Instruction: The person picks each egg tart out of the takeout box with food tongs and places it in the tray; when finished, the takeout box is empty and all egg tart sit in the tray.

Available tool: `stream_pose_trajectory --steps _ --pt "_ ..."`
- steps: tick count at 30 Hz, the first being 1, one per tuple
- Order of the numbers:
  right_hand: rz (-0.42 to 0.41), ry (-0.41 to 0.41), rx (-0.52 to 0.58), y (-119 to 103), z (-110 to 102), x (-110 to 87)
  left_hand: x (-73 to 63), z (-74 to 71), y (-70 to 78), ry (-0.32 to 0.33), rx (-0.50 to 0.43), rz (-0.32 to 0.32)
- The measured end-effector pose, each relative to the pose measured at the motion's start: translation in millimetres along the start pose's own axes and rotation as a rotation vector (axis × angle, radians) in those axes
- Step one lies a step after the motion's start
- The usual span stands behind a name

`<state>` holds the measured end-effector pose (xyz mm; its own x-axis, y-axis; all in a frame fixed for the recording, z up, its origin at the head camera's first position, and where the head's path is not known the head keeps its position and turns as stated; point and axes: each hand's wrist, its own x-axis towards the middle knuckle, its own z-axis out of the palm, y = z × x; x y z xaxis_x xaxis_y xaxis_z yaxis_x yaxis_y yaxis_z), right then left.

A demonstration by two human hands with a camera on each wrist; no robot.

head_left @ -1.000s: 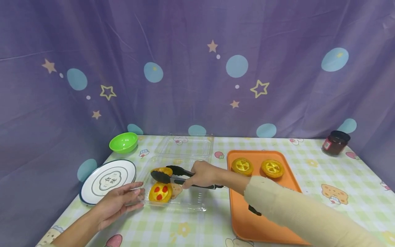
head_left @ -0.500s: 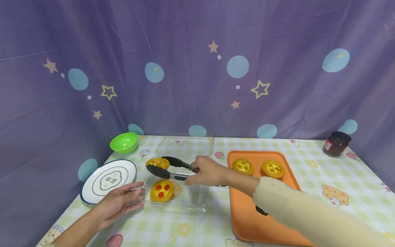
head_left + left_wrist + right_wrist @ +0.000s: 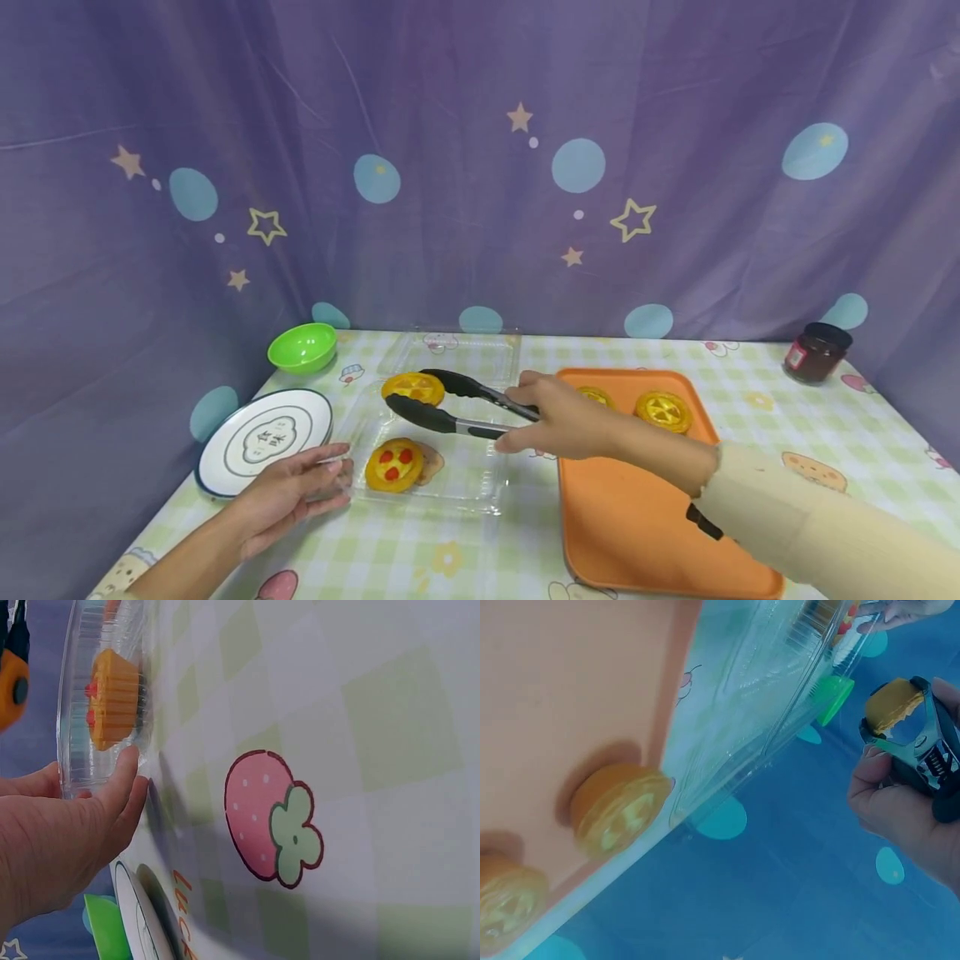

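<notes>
My right hand [image 3: 551,417] grips black-tipped tongs [image 3: 480,430] above the clear plastic container [image 3: 465,492]. Between the tong tips is a yellow tart [image 3: 412,389], raised over the container's far part; the right wrist view shows this tart [image 3: 892,705] from another side. A second tart with red spots [image 3: 393,465] sits in the container's near left part. At the container's left edge is my left hand [image 3: 288,492], its extended fingers touching the plastic. In the left wrist view, fingers [image 3: 124,784] lie against the container's end wall.
An orange tray [image 3: 622,533] on the right bears two yellow tarts, one partly hidden by my right hand. White plates [image 3: 225,450] stand left, with a green bowl [image 3: 303,348] behind. The container's clear lid [image 3: 450,354] lies open at the back. A dark jar [image 3: 817,354] stands far right.
The tongs have lifted the yellow tart out of the container, then carried it to the right. My right hand has moved right and slightly up. The left hand has stayed in place.
</notes>
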<state>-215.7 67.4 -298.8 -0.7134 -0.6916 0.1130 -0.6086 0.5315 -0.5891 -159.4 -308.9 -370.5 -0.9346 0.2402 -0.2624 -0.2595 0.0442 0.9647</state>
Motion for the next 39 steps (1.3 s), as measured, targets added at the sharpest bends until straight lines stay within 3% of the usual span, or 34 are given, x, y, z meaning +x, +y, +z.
stream_pose_trajectory --steps 5,11,19,28,39 --pt "0.074 0.022 0.009 5 -8 -20.7 0.5 1.8 1.2 0.01 0.007 -0.006" --pt "0.024 0.041 0.026 11 -14 -34.7 0.3 2.8 0.6 0.018 0.016 -0.012" --pt "0.024 0.074 0.061 13 -28 -54.4 -0.2 3.4 -0.1 0.014 0.023 -0.01" --pt "0.019 0.121 0.003 22 -48 -89.6 -0.2 3.0 -0.3 0.009 0.01 -0.014" --pt "0.055 0.103 0.072 35 -48 -118.0 -1.2 1.9 1.0 0.003 0.014 -0.013"
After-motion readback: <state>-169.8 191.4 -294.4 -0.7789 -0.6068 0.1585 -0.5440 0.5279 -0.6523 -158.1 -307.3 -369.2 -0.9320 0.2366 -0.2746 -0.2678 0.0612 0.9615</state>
